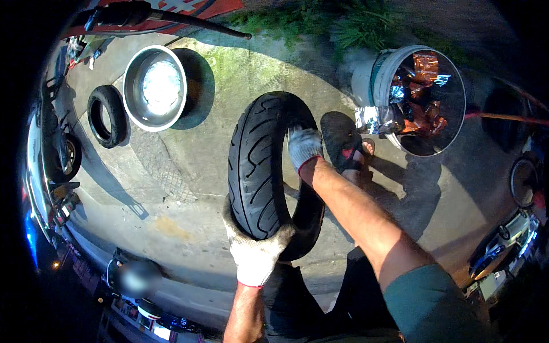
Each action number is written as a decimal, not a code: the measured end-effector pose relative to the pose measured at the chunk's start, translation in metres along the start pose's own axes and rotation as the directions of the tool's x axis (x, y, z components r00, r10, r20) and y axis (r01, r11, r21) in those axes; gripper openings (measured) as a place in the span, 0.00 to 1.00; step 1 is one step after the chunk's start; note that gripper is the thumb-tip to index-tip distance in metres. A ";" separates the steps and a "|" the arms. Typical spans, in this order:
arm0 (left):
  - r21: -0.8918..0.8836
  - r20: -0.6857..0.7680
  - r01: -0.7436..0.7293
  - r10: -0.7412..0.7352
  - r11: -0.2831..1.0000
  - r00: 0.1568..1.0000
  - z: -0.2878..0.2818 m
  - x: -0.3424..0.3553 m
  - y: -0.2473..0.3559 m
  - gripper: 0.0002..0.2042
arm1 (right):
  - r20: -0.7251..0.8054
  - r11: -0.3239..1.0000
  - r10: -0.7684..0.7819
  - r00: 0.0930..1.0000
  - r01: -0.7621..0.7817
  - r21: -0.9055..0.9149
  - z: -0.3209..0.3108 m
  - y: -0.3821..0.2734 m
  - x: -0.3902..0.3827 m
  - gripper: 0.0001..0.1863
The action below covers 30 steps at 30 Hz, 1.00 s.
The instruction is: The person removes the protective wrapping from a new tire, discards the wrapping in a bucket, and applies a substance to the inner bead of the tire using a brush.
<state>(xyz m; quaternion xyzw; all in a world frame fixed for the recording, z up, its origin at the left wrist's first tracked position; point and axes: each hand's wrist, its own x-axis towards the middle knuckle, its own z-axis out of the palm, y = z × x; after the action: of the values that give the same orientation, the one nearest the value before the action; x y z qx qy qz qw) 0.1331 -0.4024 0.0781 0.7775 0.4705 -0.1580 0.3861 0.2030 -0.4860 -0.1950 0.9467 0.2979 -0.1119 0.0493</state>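
A black motorcycle tyre (251, 171) with curved tread grooves stands tilted in front of me, its tread facing left and its opening facing right. My left hand (256, 251), in a white work glove with a red cuff, cups the near end of the tyre, thumb and fingers spread around the tread. My right hand (305, 147), in a greyish glove, reaches into the opening and grips the far right inner edge. Its fingertips are partly hidden inside the tyre.
A round metal basin (127, 86) stands at the far left, beside a smaller tyre (91, 111). At the far right, a white bucket (380, 86) holds crumpled orange and silver wrappers (423, 117). A sandalled foot (357, 159) is near it. Parked scooters (48, 171) line the left.
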 end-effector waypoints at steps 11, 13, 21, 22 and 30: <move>-0.051 0.052 -0.095 0.098 0.994 0.994 0.002 0.002 -0.006 0.54 | 0.038 0.768 -0.495 0.868 0.417 0.486 -0.009 0.043 -0.057 0.07; -0.045 0.011 -0.117 0.117 0.992 0.993 0.009 0.007 -0.009 0.54 | 0.238 0.761 -0.540 0.807 0.347 0.549 -0.007 0.038 -0.077 0.06; -0.186 0.035 -0.074 0.082 0.980 0.996 0.004 0.014 -0.034 0.54 | 0.383 0.488 -0.758 0.527 0.069 0.870 -0.143 0.138 -0.097 0.21; -0.158 0.037 -0.071 0.077 0.985 0.996 0.005 0.012 -0.038 0.54 | 0.323 0.517 -0.689 0.649 0.127 0.847 -0.165 0.156 -0.104 0.20; -0.269 -0.093 0.054 -0.082 0.961 0.992 -0.012 0.002 -0.045 0.56 | 0.059 0.898 0.319 0.946 -0.322 0.299 -0.180 0.321 -0.090 0.25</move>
<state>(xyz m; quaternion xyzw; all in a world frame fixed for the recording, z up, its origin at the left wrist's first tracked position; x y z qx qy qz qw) 0.0942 -0.3806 0.0639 0.7090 0.5332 -0.0662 0.4567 0.3487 -0.7700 0.0099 0.9785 0.1169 -0.1507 -0.0781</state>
